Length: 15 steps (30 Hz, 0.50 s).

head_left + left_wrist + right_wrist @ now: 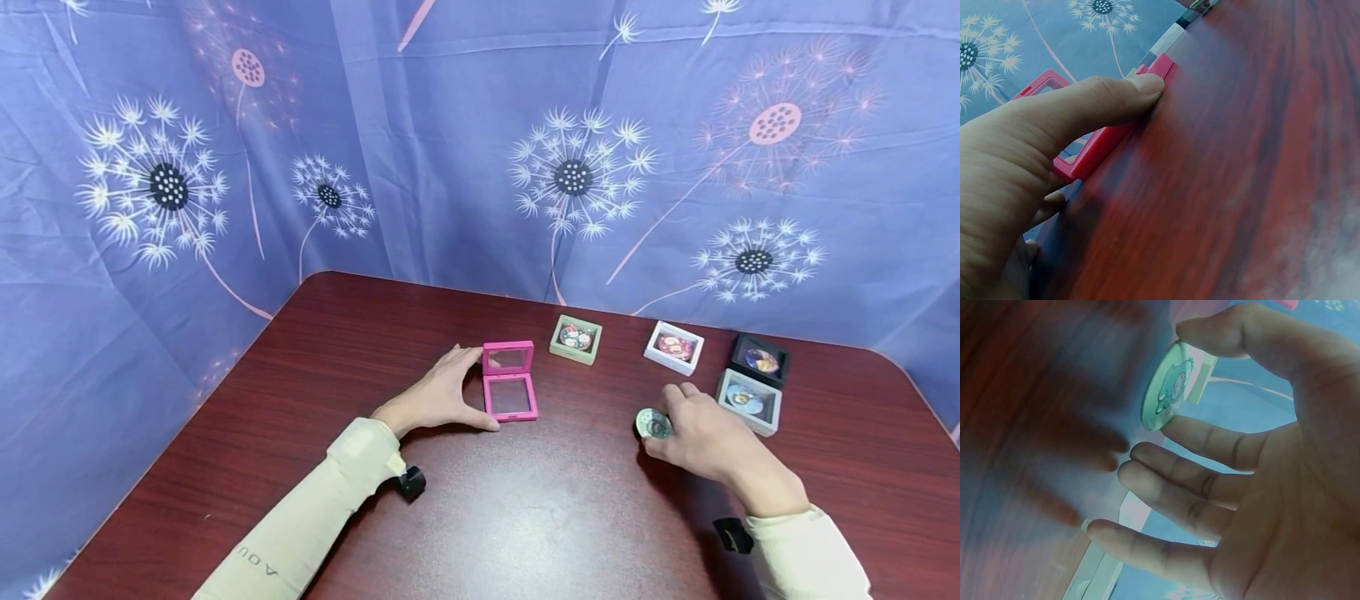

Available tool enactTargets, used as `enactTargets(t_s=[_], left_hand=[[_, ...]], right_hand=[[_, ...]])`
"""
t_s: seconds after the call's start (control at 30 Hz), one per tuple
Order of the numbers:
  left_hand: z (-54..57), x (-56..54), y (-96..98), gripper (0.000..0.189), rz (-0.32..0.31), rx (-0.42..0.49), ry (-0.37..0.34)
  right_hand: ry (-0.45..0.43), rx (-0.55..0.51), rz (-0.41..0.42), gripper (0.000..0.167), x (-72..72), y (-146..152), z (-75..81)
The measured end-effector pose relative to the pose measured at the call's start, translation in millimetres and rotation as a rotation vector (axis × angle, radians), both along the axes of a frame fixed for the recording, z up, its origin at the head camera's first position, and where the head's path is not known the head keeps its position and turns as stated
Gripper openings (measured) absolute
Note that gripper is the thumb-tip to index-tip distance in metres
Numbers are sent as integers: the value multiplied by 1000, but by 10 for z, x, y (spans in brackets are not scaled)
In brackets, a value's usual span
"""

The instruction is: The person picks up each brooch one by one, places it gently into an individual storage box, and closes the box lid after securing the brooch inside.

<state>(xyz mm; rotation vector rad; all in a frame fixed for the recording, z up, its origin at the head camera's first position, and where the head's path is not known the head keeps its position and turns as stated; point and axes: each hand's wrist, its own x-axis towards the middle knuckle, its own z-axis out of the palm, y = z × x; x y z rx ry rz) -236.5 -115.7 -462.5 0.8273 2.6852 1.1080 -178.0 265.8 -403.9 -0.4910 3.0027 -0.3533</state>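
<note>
A pink square display case [511, 396] lies on the table with its windowed lid [507, 358] tilted up at the back. My left hand [438, 392] spans its left side, the thumb along the front edge and the fingers at the raised lid. The left wrist view shows the thumb [1104, 106] against the pink edge. To the right, my right hand [705, 433] pinches a round green pin badge [654, 423] by its rim. Thumb and index finger hold the badge [1169, 390] in the right wrist view, the other fingers stretched out below it.
A green case [575, 339] and a white case [674, 347], each with a round badge inside, stand toward the back. Right of them, a black case [759, 360] sits behind a pale grey case [749, 402]. A blue dandelion-print cloth [450, 150] hangs behind the dark red table [300, 358].
</note>
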Motion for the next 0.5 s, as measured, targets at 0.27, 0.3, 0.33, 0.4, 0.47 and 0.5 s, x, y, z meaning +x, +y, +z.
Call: enactTargets(t_s=[0.27,0.3,0.33,0.4,0.47,0.5], left_hand=[[-13,-6,2,101,4,-5,2],[-14,-6,4,101,5,-6,3],[-13,-7,5,100,4,-5,5],[-15,-9,6,100,5,-7,9],[-15,-10,8,100,5,-8,14],[-15,-7,9,100,5,-7,14]], right_hand=[[-10,6,-3,54,-13,-94,5],[-9,4,0,53,-14,-108,5],[-10,2,2,53,-17,-122,8],[-18,2,4,52,-23,-149,11],[-24,3,5,52,-27,-176,16],[-25,4,4,52,-29,-189,19]])
